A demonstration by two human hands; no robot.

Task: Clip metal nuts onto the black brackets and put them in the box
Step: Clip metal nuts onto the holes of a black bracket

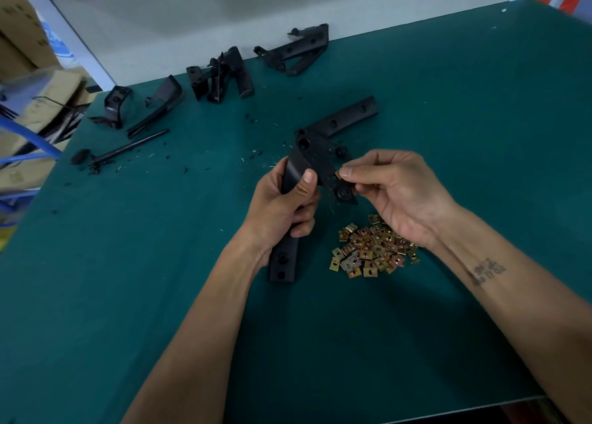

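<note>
- Clipping is the step in hand: the right hand (397, 196) pinches one metal nut (338, 175) between thumb and forefinger and holds it against the edge of the black bracket (315, 164), near one of its holes
- Left hand (285, 205) grips the bracket around its long arm, fingers curled round it and the thumb pressed on the front face; the bracket is lifted off the green table (128, 263), its lower end pointing back toward the person
- Judging by this, the next move calls for sliding the nut squarely over the bracket's edge until it seats over the hole, with the left hand bracing against the push; a tilted nut would likely jam or slip out of the pinch
- Whether the nut is already partly seated cannot be told, as the fingertips cover most of it
- Pile of nuts (373, 247) lies on the table just below the right wrist, close at hand for the following clips
- Further brackets (221, 74) lie well apart along the far edge of the table, and another long one (342, 119) lies just behind the held piece
- No box shows on the table, so the task looks to be far from finished; cardboard cartons (22, 38) stand beyond the table's left edge
</note>
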